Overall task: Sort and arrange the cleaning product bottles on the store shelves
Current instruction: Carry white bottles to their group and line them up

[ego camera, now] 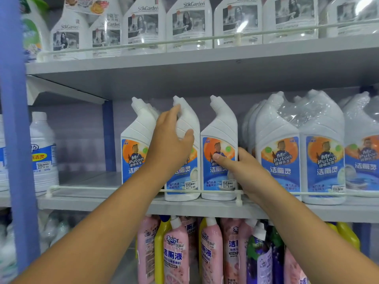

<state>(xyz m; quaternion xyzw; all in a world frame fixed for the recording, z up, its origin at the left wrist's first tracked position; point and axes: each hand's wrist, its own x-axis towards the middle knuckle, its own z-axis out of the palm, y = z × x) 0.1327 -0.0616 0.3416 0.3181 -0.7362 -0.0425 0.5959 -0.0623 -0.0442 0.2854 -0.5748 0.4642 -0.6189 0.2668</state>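
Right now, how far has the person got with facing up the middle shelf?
Done: the wrapped packs on the right stand in a row behind the rail. In hand: the left hand grips the middle loose bottle at its shoulder, and the right hand holds the next bottle by its label. Left: the leftmost loose bottle sits further back, and the bare shelf stretch beside it is unfilled.
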